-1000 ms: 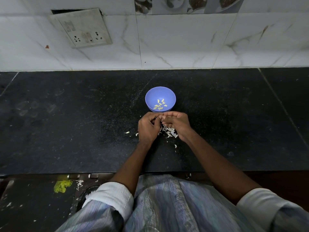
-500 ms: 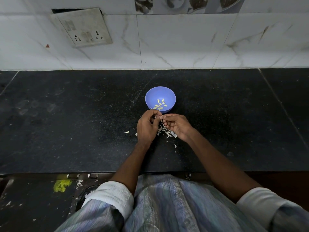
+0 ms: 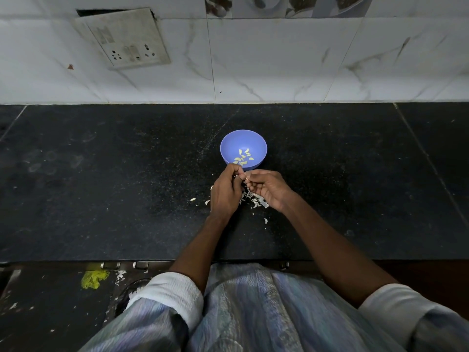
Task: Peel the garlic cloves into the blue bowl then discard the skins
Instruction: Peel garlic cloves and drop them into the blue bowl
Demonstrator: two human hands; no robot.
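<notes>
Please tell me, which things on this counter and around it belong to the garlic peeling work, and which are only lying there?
Belong to the job: blue bowl; peeled cloves in it; skins on the counter; left hand and right hand, working something small between their fingertips.

Just lying about: wall socket; yellow scrap below the counter edge.

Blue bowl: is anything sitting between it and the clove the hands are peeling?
Nothing visible. The bowl stands open just beyond the left hand and right hand, whose fingers meet at its near rim. The skins lie under the hands, on the near side.
</notes>
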